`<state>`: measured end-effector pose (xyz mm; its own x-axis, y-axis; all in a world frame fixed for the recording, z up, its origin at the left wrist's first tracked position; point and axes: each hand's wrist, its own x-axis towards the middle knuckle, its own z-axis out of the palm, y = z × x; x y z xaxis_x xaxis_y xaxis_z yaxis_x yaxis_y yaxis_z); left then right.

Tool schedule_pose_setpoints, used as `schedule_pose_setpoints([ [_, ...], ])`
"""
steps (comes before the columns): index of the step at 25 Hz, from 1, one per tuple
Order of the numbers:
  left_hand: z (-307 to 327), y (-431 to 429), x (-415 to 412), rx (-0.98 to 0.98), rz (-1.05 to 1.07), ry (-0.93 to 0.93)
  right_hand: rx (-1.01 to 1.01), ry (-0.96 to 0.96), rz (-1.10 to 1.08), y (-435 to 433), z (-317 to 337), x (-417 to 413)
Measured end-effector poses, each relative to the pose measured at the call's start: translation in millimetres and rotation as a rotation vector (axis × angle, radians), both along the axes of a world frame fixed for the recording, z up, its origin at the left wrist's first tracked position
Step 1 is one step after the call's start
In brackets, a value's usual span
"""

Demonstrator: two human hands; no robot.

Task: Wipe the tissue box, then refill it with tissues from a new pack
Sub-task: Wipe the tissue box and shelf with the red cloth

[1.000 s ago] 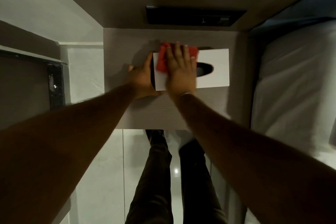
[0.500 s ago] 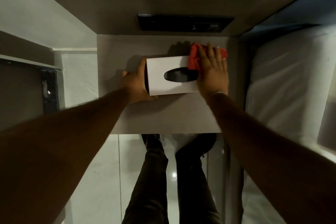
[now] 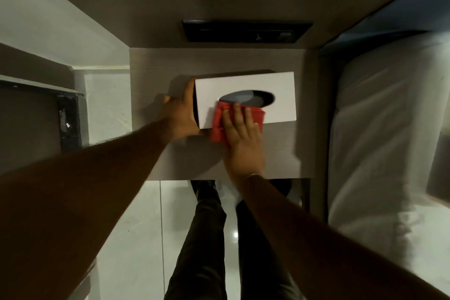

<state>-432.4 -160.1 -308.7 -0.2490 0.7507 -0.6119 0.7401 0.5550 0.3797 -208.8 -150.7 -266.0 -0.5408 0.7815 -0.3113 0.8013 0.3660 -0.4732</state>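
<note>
On table (image 3: 155, 68) centre: box (image 3: 280, 85), slot (image 3: 250, 98) up. Left hand (image 3: 181, 114) grips its 9 o'clock end. Right hand (image 3: 243, 139), fingers flat, presses cloth (image 3: 216, 126) on 6 o'clock edge. Best: light, even strokes, skirt slot, brace box against sliding.

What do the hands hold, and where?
Left hand grips the white cardboard tissue box by its left end; right hand presses a red cloth flat onto it.
</note>
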Motion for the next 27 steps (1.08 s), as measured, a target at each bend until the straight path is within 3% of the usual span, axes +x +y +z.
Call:
schedule_pose_setpoints([
  [4,3,-2,3,0.085,0.309,-0.322,0.002,0.071,0.093,-5,-2,-65],
  [6,7,0,0,0.064,0.618,-0.488,0.042,0.065,0.142,14,-6,-82],
  [7,11,1,-2,0.062,0.620,-0.516,0.063,0.067,0.178,27,-8,-84],
  [8,15,4,-2,0.077,0.510,-0.425,0.086,0.072,0.204,40,-10,-82],
  [10,13,5,-3,0.062,0.076,-0.188,0.137,0.071,0.167,69,-11,-66],
  [12,15,6,-1,-0.041,-0.076,0.015,0.154,0.025,0.005,99,-13,-32],
  [14,15,3,1,-0.001,-0.046,-0.026,0.162,-0.028,-0.107,121,-11,7],
  [18,17,6,-1,-0.031,-0.058,0.012,0.047,0.010,-0.067,136,5,38],
  [23,62,-26,12,0.042,-0.150,0.329,-0.077,0.326,-0.453,138,74,60],
  [27,115,-24,86,0.331,-0.310,0.347,0.038,0.529,-0.610,151,159,121],
])
